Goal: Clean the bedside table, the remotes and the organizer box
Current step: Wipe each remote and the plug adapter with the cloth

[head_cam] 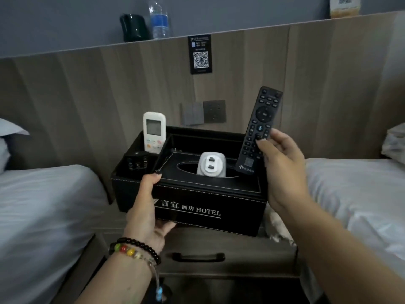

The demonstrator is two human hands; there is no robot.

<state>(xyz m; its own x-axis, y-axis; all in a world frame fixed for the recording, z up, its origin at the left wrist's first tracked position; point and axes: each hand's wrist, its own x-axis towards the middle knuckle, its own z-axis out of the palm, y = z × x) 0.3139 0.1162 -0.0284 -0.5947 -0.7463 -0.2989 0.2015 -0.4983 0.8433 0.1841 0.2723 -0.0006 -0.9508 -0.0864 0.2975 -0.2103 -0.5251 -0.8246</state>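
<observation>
The rectangular leather organizer box (pixel 197 207) at the centre was black with white stitching and lettering. One upright plastic remote (pixel 154 132) was white, the long slim remote (pixel 259 130) black.

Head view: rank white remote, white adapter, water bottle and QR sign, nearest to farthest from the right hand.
From the right hand, which holds the black remote:
1. White adapter, just left, in the organizer box's tissue slot.
2. White remote, farther left, upright in the box's back-left compartment.
3. QR sign, on the headboard panel.
4. Water bottle, on the ledge above.
</observation>
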